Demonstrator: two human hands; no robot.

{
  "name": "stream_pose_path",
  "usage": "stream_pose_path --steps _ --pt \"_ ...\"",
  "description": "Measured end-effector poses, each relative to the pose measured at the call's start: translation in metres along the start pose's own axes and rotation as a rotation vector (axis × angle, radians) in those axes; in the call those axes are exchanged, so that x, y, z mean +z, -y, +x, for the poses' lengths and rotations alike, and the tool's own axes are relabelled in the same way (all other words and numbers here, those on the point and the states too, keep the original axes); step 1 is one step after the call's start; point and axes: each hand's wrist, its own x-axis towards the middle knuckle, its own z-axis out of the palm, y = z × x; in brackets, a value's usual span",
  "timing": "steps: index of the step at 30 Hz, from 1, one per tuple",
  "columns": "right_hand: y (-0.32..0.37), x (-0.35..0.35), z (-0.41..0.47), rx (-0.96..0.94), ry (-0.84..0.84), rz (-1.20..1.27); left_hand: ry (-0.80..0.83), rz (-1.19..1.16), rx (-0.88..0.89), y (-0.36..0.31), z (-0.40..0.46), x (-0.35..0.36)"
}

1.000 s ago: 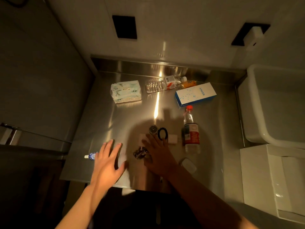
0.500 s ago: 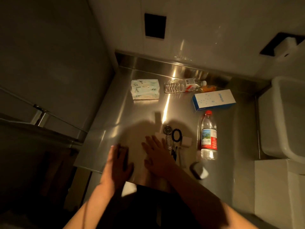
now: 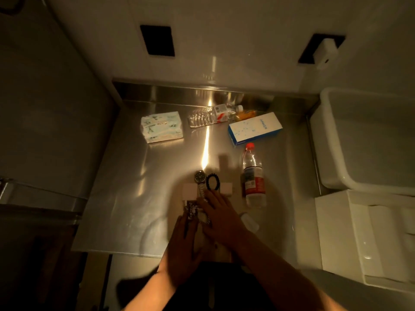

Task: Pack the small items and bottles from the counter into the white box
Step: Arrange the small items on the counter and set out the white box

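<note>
Closing in from the table's left edge since a second ago, the left hand (image 3: 183, 245) lies spread flat beside the right hand (image 3: 219, 217), fingers loose over the watch (image 3: 200, 181) strap, nothing packed yet.

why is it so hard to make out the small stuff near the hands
Head view: dim warm light; the person's shadow covers the left hand, right hand and watch; a glare streak runs down the steel counter; wide-angle edges bend.
</note>
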Motion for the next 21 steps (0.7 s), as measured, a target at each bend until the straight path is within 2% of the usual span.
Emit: stream_pose_path --steps 3,6,10,12,14,15,19,21 --pt "-0.007 0.001 -0.006 0.022 -0.070 0.042 -0.076 -0.075 -0.009 -0.009 0.000 0.008" --pt "-0.017 -0.009 -0.008 0.077 -0.147 0.082 -0.121 -0.133 0.070 -0.011 0.001 0.004" --pt "-0.032 -0.035 -0.002 0.118 -0.236 0.102 -0.208 -0.284 0.053 -0.022 0.012 -0.004" --pt "-0.040 -0.048 0.000 0.127 -0.262 0.131 -0.154 -0.222 0.072 -0.019 0.025 -0.013" --pt "-0.048 -0.063 0.006 0.142 -0.262 0.110 -0.123 0.049 0.116 -0.009 0.044 -0.025" --pt "-0.052 -0.071 0.011 0.149 -0.257 0.086 -0.137 0.104 0.122 -0.006 0.056 -0.030" --pt "-0.064 -0.105 0.032 0.179 -0.241 0.030 -0.132 0.062 0.058 -0.003 0.102 -0.049" --pt "-0.070 -0.119 0.045 0.160 -0.286 -0.030 -0.138 -0.021 -0.047 -0.002 0.125 -0.063"
